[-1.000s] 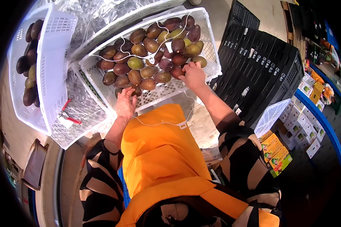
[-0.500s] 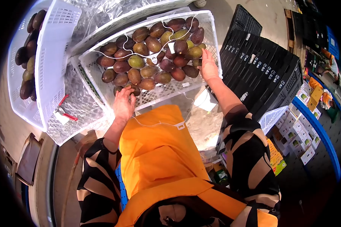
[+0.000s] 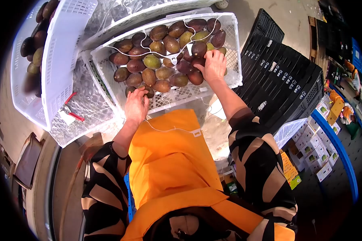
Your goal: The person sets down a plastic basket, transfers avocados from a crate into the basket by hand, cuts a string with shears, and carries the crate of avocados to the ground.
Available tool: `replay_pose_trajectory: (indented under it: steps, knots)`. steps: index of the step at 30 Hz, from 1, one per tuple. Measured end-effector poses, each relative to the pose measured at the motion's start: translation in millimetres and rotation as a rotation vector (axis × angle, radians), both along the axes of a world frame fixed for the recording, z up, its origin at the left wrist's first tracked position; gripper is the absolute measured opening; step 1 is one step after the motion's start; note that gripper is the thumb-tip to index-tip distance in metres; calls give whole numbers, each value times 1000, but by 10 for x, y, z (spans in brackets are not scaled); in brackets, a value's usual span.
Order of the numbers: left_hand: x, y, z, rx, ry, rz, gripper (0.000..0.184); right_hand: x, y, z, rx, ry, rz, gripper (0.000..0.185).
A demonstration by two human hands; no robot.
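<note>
A white plastic crate [image 3: 234, 36] in front of me holds several avocados [image 3: 152, 61], dark purple-brown to green, lying in rows. My left hand [image 3: 136, 105] is at the near left of the crate, fingers loosely spread and touching an avocado [image 3: 149, 92] by the near side. Palm down, my right hand [image 3: 214, 67] lies over the avocados at the right end, thumb apart from the fingers; what lies under the palm is hidden. A white cord with a plastic clip [image 3: 173, 60] runs across the fruit. Another cord with a clip [image 3: 196, 132] hangs over my orange apron [image 3: 169, 160].
At the left stands a tilted white crate [image 3: 68, 60] with more avocados. A red-handled tool [image 3: 77, 117] lies on clear plastic wrap beside it. Stacked black crates [image 3: 285, 80] are close on the right. Beyond them are a blue rail [image 3: 342, 154] and printed cartons [image 3: 315, 148].
My right hand has moved from the crate's right wall inward, onto the avocados at the right end. My left hand stays at the near-left avocado. The whole view has shifted slightly.
</note>
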State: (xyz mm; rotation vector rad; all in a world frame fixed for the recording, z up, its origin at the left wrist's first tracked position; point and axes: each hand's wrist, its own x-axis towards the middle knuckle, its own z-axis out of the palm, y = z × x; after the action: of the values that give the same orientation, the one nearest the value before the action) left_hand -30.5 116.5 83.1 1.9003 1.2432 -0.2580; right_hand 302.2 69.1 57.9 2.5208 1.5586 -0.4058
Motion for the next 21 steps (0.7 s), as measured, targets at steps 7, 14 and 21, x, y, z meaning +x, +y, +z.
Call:
replay_pose_trajectory:
  steps: [7, 14, 21]
  knots:
    - [12, 6, 17, -1, 6, 2, 24, -126, -39, -1, 43, 161, -84, 45]
    - [3, -6, -24, -1, 19, -15, 24, -783, 348, 209, -450, 6, -196, 105]
    - [12, 59, 2, -5, -3, -39, 29, -822, 426, 178, -544, 6, -223, 117]
